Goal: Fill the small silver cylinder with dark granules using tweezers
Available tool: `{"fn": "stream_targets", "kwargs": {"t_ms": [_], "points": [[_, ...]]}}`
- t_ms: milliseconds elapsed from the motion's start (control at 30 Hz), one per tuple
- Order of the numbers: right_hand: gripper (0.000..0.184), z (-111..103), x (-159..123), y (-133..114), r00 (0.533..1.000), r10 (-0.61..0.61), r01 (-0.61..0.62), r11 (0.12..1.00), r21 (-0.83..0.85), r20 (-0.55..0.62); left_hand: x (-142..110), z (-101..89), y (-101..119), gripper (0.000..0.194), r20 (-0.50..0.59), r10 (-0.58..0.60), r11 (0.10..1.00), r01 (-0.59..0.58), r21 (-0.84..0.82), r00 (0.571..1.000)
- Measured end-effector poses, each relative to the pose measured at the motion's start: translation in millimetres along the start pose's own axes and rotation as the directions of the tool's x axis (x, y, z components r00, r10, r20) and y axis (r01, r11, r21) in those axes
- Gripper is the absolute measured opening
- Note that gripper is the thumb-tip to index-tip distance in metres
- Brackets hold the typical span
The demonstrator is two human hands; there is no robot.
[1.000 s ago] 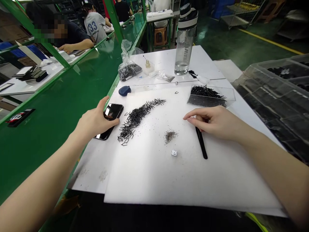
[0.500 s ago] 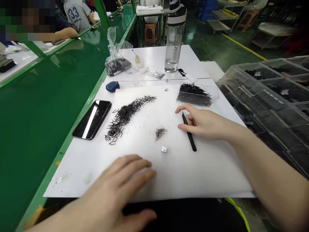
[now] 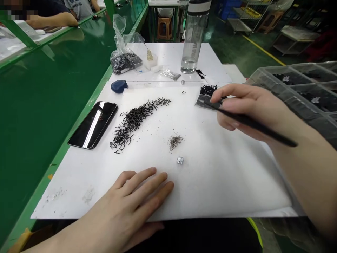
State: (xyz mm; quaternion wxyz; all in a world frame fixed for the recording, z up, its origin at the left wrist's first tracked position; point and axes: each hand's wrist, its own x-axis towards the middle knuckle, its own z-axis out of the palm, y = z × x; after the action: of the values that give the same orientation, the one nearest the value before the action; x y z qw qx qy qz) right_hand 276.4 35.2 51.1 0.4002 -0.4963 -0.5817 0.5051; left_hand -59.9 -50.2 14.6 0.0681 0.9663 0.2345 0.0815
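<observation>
Black tweezers (image 3: 252, 123) are gripped in my right hand (image 3: 250, 105), raised over the right side of the white sheet, tips pointing left. Behind the fingers, partly hidden, is a clear tray (image 3: 201, 102) of small black parts. My left hand (image 3: 143, 196) lies flat with fingers spread at the front edge of the sheet (image 3: 218, 175). Just beyond its fingertips sits a small silvery block (image 3: 180, 160), and past that a little heap of tiny dark grains (image 3: 175, 141). A long pile of black forked pieces (image 3: 135, 118) stretches across the left of the sheet.
At left lie a phone (image 3: 93, 124) and a dark blue rounded object (image 3: 119, 86). Farther back stand a plastic bag of black parts (image 3: 126, 63), a small bottle (image 3: 149, 55) and a water bottle (image 3: 194, 38). Compartment boxes (image 3: 297, 84) flank the right; a co-worker's arm (image 3: 56, 20) rests upper left.
My right hand has picked the tweezers up off the sheet and lifted them. My left hand has settled onto the sheet's front edge. The view has shifted slightly.
</observation>
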Motion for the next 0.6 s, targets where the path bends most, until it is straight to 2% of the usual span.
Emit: {"fn": "stream_targets", "kwargs": {"t_ms": [67,133,167,233,333,400,500,600], "points": [[0.025,3,2,5,1.000,0.004,-0.004,0.993,0.119,0.002,10,-7.4,0,0.052,0.002,-0.050,0.992,0.050,-0.115,0.999],[0.034,8,2,14,0.998,0.037,-0.046,0.975,0.216,0.046,25,-13.8,-2,0.038,-0.066,-0.115,0.974,0.099,-0.205,0.991],[0.032,11,1,19,0.996,0.047,-0.062,0.970,0.235,0.070,34,-15.5,-3,0.029,-0.138,-0.147,0.972,0.118,-0.201,0.979],[0.023,19,-2,29,0.995,0.039,-0.060,0.972,0.229,0.094,53,-14.8,-6,0.018,-0.248,-0.111,0.990,0.083,-0.118,0.962],[0.021,31,-6,39,0.998,-0.027,0.016,0.986,0.165,0.062,75,-4.8,-10,0.013,-0.247,-0.101,0.993,0.082,-0.086,0.964],[0.022,35,-7,43,0.993,-0.094,0.090,0.995,0.052,0.073,81,4.0,-12,0.011,-0.257,-0.117,0.989,0.091,-0.114,0.959],[0.019,36,-7,46,0.966,-0.229,0.248,0.953,-0.172,0.120,81,13.3,-15,0.007,-0.319,-0.125,0.984,0.076,-0.164,0.940],[0.016,34,-7,47,0.951,-0.272,0.303,0.912,-0.278,0.146,78,16.1,-18,0.008,-0.328,-0.139,0.979,0.079,-0.190,0.934]]}}
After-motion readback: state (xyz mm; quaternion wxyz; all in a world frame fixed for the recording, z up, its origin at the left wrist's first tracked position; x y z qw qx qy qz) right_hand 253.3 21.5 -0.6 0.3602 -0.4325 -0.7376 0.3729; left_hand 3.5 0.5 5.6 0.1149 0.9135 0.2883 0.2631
